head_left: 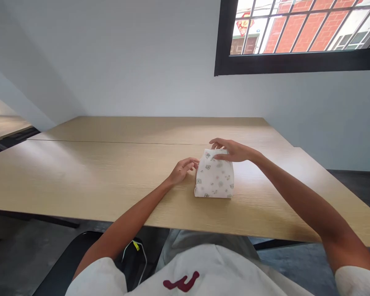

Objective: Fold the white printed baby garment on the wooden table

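A white folded cloth (216,179) with a small grey and beige print stands out against the wooden table, right of the middle. It tapers a little towards its upper edge. My right hand (231,151) grips that upper edge, the thumb on the near face and the fingers behind it. At the cloth's left side is my left hand (182,169), with its fingers loosely stretched towards the edge. Its fingertips are at the cloth's edge; whether they press on it I cannot tell.
The light wooden table (95,176) has a seam running across it. Behind it rises a pale wall (142,61) with a dark-framed, barred window (296,63) at upper right. A black chair (70,259) and a black bag (132,263) are below the table's near edge.
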Motion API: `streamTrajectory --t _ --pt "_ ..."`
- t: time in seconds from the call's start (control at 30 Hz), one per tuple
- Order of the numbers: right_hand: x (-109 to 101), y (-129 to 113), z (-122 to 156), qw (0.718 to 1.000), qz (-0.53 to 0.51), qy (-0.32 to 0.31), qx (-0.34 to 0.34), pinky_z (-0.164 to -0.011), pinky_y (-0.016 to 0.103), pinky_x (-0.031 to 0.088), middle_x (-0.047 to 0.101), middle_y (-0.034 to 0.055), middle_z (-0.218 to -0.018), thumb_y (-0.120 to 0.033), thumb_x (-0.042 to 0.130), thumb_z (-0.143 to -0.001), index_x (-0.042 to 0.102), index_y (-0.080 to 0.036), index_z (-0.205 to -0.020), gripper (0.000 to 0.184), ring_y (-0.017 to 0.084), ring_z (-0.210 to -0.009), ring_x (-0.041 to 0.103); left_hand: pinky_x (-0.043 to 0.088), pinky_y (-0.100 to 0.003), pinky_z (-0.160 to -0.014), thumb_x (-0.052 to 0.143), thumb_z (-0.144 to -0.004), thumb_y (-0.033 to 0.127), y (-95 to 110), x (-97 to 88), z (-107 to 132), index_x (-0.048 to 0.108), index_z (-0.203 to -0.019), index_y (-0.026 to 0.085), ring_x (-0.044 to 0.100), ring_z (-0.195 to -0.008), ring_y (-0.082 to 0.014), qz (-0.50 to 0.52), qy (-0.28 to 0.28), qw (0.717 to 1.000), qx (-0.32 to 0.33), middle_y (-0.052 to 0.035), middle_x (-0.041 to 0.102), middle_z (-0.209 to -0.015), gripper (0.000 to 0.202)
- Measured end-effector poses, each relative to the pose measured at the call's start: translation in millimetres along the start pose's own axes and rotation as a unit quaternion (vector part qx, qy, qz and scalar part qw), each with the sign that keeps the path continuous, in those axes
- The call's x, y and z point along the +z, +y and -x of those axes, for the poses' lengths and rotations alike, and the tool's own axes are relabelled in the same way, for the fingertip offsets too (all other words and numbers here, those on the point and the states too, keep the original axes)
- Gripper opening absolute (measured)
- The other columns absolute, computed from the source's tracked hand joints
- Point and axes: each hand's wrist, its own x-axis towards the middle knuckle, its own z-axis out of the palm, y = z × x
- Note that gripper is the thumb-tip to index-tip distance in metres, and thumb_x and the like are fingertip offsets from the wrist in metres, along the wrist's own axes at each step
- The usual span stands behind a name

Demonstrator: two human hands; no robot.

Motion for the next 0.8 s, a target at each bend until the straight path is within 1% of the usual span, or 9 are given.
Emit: streamTrajectory --t 0.1,0.17,0.3,0.37,0.43,0.5,0.67,0.73,0.8 --pt "25 37 -12 0.998 0.011 0.063 0.030 -0.085 0.045 0.054 0.058 0.0190 -0.130 -0.044 0.057 -0.090 0.048 -0.016 -0.133 0.052 0.029 -0.109 0.062 0.050 -0.034 -0.084 0.049 -0.092 0.040 0 -2.7 1 0.062 -0.110 0.017 0.062 -0.093 -0.0196 -0.078 0.070 0.994 0.018 -0.0078 0.066 -0.101 0.032" --pt "44 44 -1 0.996 0.027 0.080 0.015 -0.086 0.046 0.053 0.061 0.0164 -0.123 -0.042 0.055 -0.092 0.054 -0.018 -0.127 0.042 0.028 -0.105 0.063 0.050 -0.035 -0.087 0.056 -0.088 0.039 5 -0.8 4 0.063 -0.106 0.018 0.061 -0.094 -0.0203 -0.140 0.057 0.987 0.062 -0.0085 0.065 -0.103 0.029" --pt "70 28 43 0.987 0.100 0.119 -0.050 -0.090 0.049 0.051 0.063 0.0153 -0.113 -0.036 0.056 -0.092 0.062 -0.019 -0.113 0.028 0.030 -0.107 0.059 0.040 -0.043 -0.108 0.070 -0.079 0.043 20 7.1 10 0.062 -0.121 0.022 0.055 -0.121 -0.0284 -0.213 -0.131 0.955 0.158 -0.0122 0.062 -0.126 0.047" --pt "80 15 64 0.986 0.104 0.094 -0.088 -0.093 0.050 0.049 0.063 0.0160 -0.116 -0.040 0.062 -0.089 0.061 -0.018 -0.117 0.035 0.030 -0.110 0.058 0.030 -0.047 -0.116 0.078 -0.071 0.049 22 8.0 10 0.057 -0.133 0.024 0.044 -0.135 -0.0336 -0.251 -0.223 0.927 0.170 -0.0131 0.054 -0.142 0.070" --pt "89 6 77 0.987 0.101 0.037 -0.117 -0.097 0.051 0.047 0.060 0.0169 -0.125 -0.047 0.069 -0.083 0.058 -0.018 -0.126 0.053 0.031 -0.114 0.056 0.027 -0.049 -0.117 0.079 -0.069 0.049 20 5.7 10 0.055 -0.138 0.023 0.040 -0.139 -0.0355 -0.279 -0.262 0.910 0.158 -0.0137 0.047 -0.149 0.077" --pt "97 2 84 0.986 0.111 0.014 -0.121 -0.100 0.051 0.046 0.058 0.0176 -0.130 -0.049 0.070 -0.083 0.055 -0.018 -0.131 0.059 0.032 -0.118 0.055 0.031 -0.046 -0.115 0.077 -0.071 0.039 13 2.0 10 0.058 -0.134 0.022 0.046 -0.136 -0.0335 -0.288 -0.261 0.909 0.148 -0.0146 0.050 -0.147 0.068" --pt "103 7 81 0.984 0.121 0.027 -0.125 -0.098 0.049 0.049 0.062 0.0179 -0.125 -0.040 0.062 -0.090 0.060 -0.016 -0.123 0.041 0.031 -0.115 0.059 0.042 -0.041 -0.105 0.064 -0.079 0.025 4 3.0 10 0.069 -0.113 0.020 0.062 -0.117 -0.0281 -0.251 -0.199 0.939 0.127 -0.0102 0.068 -0.123 0.036" --pt "101 10 80 0.989 0.089 0.026 -0.120 -0.096 0.047 0.050 0.065 0.0162 -0.121 -0.039 0.063 -0.088 0.063 -0.017 -0.119 0.037 0.030 -0.111 0.061 0.049 -0.037 -0.093 0.059 -0.084 0.029 5 8.5 9 0.071 -0.105 0.019 0.066 -0.106 -0.0264 -0.182 -0.150 0.970 0.068 -0.0081 0.072 -0.110 0.027" --pt "98 11 78 0.995 0.018 0.068 -0.065 -0.085 0.041 0.055 0.069 0.0125 -0.106 -0.039 0.060 -0.090 0.065 -0.018 -0.108 0.028 0.026 -0.096 0.066 0.053 -0.033 -0.077 0.057 -0.085 0.033 7 14.2 7 0.071 -0.094 0.016 0.068 -0.088 -0.0235 -0.090 -0.090 0.992 -0.015 -0.0066 0.072 -0.093 0.024"
